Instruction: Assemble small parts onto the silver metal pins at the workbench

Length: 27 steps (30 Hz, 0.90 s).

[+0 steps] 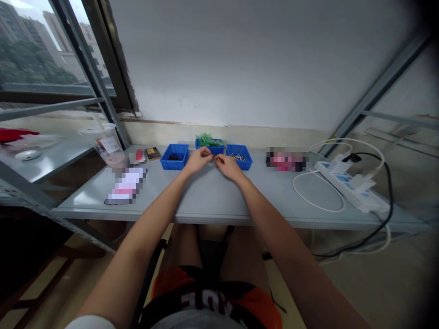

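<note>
Both my hands meet over the middle of the grey tabletop (212, 196), fingertips nearly touching. My left hand (200, 160) is closed in a pinch, and so is my right hand (227, 165). A tiny dark piece (214, 157) shows between the fingertips, too small to name. Left of my hands stands a blue bin (164, 161) with small dark parts inside. Behind them a second blue bin (219, 149) holds green plastic-looking pieces (206, 139). A third blue bin (247, 161), close by my right hand, contains shiny metal parts (238, 156).
At left are a plastic cup with a straw (111, 146), a blurred-out phone (126, 185) and a small dark box (152, 153). A pixelated pink item (286, 161) lies right of the bins. Farther right, a white power strip (353, 187) trails loose cables (322, 208).
</note>
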Each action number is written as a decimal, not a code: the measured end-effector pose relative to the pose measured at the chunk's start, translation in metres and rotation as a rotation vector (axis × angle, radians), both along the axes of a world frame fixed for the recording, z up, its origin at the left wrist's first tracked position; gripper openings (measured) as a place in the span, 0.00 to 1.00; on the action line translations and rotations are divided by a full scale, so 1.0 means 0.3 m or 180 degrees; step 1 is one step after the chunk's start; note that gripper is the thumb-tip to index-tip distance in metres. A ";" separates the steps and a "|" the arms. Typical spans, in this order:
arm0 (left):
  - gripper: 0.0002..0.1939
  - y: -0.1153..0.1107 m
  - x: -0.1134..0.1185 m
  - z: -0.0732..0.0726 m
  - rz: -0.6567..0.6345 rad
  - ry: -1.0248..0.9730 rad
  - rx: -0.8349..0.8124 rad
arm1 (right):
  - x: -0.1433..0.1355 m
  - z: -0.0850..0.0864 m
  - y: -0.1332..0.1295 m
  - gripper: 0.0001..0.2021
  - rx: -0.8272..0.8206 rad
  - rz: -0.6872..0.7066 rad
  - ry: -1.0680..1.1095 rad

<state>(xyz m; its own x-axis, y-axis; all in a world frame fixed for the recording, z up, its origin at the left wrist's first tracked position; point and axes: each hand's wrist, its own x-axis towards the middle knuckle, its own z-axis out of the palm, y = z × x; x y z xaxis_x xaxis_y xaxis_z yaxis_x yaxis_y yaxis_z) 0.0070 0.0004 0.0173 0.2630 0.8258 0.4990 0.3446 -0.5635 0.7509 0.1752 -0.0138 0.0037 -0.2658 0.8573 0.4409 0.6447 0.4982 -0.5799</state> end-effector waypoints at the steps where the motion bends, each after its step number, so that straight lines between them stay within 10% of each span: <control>1: 0.06 -0.002 -0.001 0.001 0.0052 0.0019 -0.0019 | 0.002 0.002 -0.001 0.10 0.0022 -0.0035 0.0038; 27: 0.08 0.013 -0.004 -0.033 -0.0048 0.0989 0.0330 | 0.003 -0.006 0.008 0.11 0.0099 -0.0050 0.0017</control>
